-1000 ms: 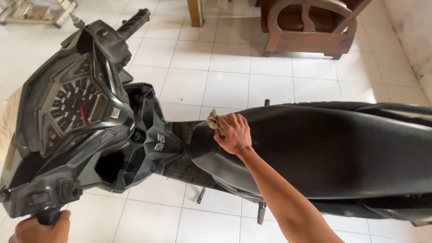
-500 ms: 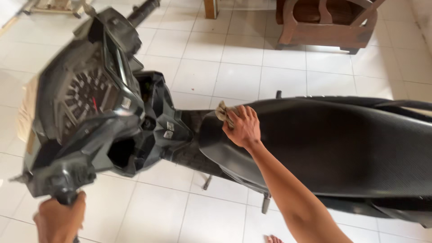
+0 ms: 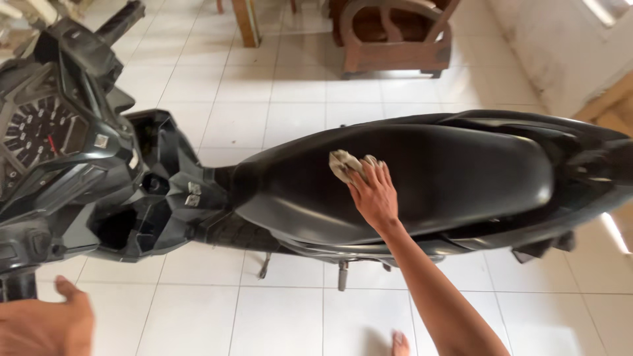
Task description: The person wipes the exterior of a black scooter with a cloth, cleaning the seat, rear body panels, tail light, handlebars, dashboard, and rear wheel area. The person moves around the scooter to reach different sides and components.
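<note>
A person's right hand (image 3: 374, 195) presses a crumpled beige cloth (image 3: 344, 163) against a black scooter's matte seat (image 3: 448, 175), grip closed on it; the left hand (image 3: 41, 324) hangs open beside the handlebar (image 3: 16, 280).

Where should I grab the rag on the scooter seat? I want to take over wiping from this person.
Probably the bunched end of the rag, coming from above on the handlebar side. That crumpled part sticks out past the fingers of the right hand, while the rest lies pressed under them on the black seat.
</note>
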